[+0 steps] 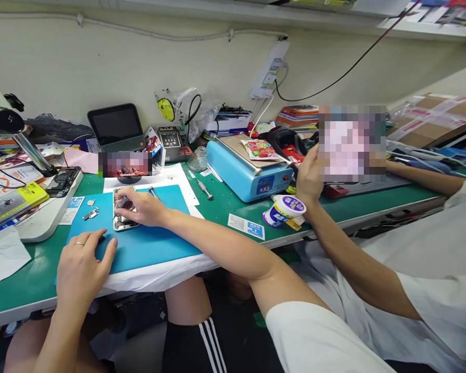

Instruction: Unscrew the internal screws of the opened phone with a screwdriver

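The opened phone (122,211) lies flat on the blue work mat (151,248), toward the mat's far left part, and there's the right hand (142,207) resting right on top of it, fingers curled around a small grey screwdriver (123,202) whose tip meets the phone's insides (exactly which part it touches is too small to tell). Down at the near edge, the left hand (83,261) lies palm-down on the mat, fingers spread loosely and holding nothing, a ring showing on one finger. Just left of the phone, a few small loose parts (90,212) sit on the mat, apart from both hands. Beyond the phone a second screwdriver (205,190) lies on the green bench (23,285), close to a small glass jar (198,159). Behind that stands a light blue heating machine (248,176) with a red snack packet on its plate. At the right, another person in a white shirt leans an arm on the bench, their hand (308,178) raised and gripping something that is blurred out. A white tub with a purple lid (284,210) stands just beside that person's forearm. Far back by the wall, a small dark tablet (115,126) is propped upright.
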{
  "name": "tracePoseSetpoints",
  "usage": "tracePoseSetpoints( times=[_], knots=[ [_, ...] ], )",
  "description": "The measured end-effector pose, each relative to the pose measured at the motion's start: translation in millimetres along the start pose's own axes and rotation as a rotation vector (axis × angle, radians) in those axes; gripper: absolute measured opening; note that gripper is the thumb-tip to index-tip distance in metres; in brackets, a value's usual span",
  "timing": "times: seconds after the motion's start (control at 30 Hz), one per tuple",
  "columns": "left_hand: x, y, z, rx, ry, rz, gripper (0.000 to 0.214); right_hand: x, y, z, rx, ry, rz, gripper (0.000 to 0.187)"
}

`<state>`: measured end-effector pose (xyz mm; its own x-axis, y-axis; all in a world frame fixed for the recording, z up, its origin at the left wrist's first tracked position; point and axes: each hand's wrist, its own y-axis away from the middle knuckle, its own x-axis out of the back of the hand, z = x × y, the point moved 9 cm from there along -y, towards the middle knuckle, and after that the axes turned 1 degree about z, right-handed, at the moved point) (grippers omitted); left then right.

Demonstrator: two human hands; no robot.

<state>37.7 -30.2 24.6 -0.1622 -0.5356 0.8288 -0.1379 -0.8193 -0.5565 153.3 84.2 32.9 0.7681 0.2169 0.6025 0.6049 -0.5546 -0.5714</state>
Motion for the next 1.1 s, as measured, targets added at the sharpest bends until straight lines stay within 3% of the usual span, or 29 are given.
tracePoseSetpoints(
  times=[1.1],
  knots=[
    [-1.9,2.8,-3.3,0.044,0.042,-0.021,0.041,-1.9,2.1,1.0,0.022,-0.059,0.01,0.022]
  ],
)
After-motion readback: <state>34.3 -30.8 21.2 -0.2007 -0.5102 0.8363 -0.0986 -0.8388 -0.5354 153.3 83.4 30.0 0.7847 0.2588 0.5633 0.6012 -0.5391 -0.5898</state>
